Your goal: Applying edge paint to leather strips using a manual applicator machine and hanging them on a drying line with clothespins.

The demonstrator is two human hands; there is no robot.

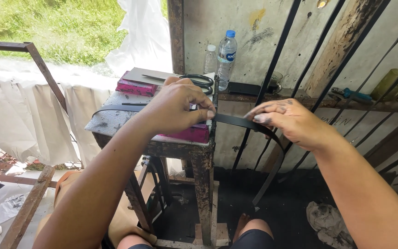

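Observation:
A long black rubber strip (232,121) runs across a small rusty work stand (111,123) and droops off its right side toward the floor. My left hand (177,107) pinches the strip at the stand's right edge, above a pink block (190,133). My right hand (287,121) grips the same strip a little to the right, where it bends downward. Both hands are smudged black. Black-handled scissors (198,81) lie on the stand just behind my left hand.
A second pink block (135,87) and a grey sheet sit at the stand's back. Two plastic water bottles (225,59) stand by the wall. A ledge to the right holds a blue-handled tool (352,95) and a green glass (391,84). Black bars lean against the wall.

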